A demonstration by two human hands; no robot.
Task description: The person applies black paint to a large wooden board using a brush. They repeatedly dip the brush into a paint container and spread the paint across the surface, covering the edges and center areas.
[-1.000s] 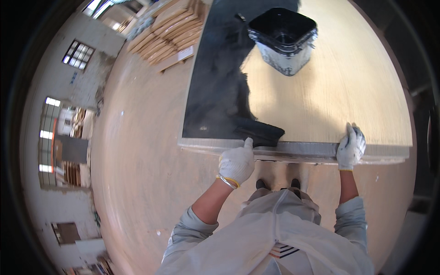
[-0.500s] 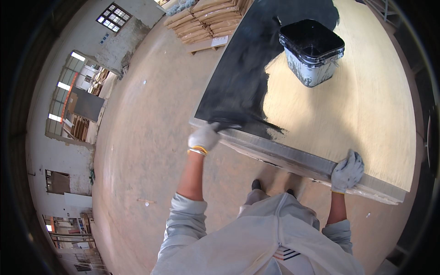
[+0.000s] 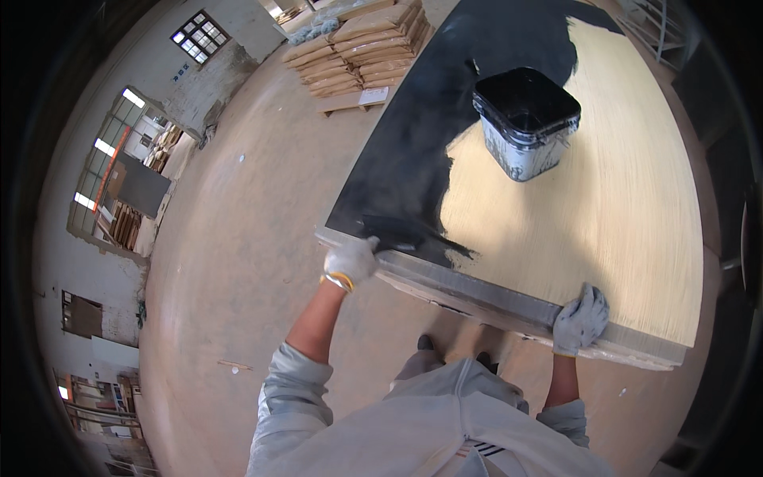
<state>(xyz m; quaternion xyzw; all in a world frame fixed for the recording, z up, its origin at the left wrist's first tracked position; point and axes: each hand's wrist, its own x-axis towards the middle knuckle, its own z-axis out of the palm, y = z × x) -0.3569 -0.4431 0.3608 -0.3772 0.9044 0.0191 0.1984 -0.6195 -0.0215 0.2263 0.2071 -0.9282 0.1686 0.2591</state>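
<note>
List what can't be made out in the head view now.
Head view, tool: black on black, blurred; exact type unclear.
Head view, tool's grip: hidden by the left hand.
Head view, bucket: black inside, so how full is unclear.
Head view, board: far left corner cut off by the top edge.

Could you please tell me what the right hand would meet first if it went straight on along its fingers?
The right hand would first meet the panel's bare pale surface, which it seems to touch, probably passing right of the bucket, though depth is unclear.
</note>
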